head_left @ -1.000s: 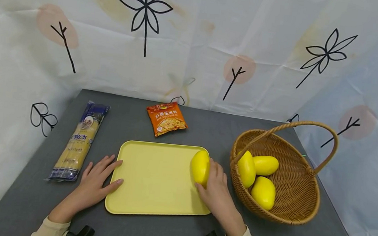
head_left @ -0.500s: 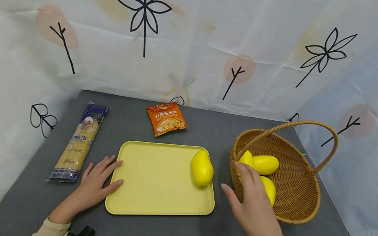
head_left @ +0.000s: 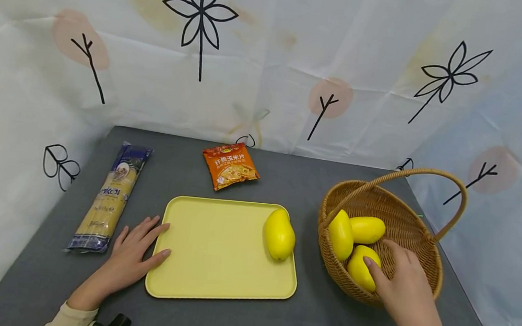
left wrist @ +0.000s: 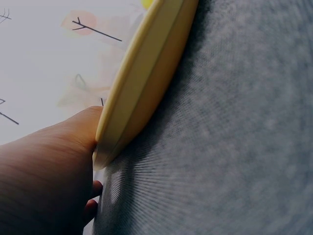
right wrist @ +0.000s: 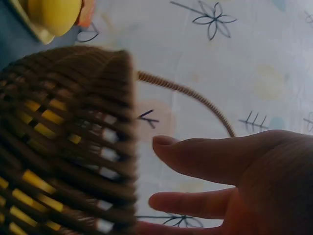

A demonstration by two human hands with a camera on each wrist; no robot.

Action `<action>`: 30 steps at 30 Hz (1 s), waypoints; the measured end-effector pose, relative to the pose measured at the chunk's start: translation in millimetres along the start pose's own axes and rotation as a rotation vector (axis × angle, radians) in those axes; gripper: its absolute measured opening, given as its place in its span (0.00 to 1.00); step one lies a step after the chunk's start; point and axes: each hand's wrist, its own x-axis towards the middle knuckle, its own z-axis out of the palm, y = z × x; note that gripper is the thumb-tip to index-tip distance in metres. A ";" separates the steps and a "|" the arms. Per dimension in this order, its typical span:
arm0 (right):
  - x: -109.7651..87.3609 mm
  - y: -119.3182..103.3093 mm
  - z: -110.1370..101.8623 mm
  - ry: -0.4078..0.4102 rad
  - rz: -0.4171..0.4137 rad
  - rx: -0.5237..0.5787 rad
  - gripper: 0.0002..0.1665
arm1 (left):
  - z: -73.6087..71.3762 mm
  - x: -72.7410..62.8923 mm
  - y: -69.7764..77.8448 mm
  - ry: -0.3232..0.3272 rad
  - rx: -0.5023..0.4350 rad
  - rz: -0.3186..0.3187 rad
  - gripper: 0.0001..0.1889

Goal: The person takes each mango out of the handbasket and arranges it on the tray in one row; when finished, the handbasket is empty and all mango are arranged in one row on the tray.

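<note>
A yellow tray (head_left: pixel 219 253) lies at the table's middle, and one yellow mango (head_left: pixel 280 234) rests near its right edge. My left hand (head_left: pixel 131 255) touches the tray's left rim with spread fingers; the left wrist view shows the tray (left wrist: pixel 142 88) edge-on beside that hand (left wrist: pixel 58 152). At the right stands a wicker basket (head_left: pixel 416 236) with three yellow mangoes inside, one of them the nearest mango (head_left: pixel 360 269). Over the basket's front rim my right hand (head_left: pixel 402 281) reaches in, thumb and fingers apart, close to that nearest mango. From the right wrist view, the hand (right wrist: pixel 220 171) appears beside the basket (right wrist: pixel 73 122).
A pack of spaghetti (head_left: pixel 108 195) lies on the left of the grey table (head_left: pixel 245 324). Behind the tray is an orange snack packet (head_left: pixel 230 166). The basket's tall handle (head_left: pixel 435 172) arches over it. A patterned cloth (head_left: pixel 271 54) hangs at the back.
My right hand has let go of the mango on the tray and moved right, into the basket. My left hand has stayed at the tray's rim.
</note>
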 end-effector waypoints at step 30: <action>38.3 29.1 21.2 -0.395 0.082 -0.071 0.51 | -0.8 -0.5 0.0 -0.006 -0.010 -0.003 0.32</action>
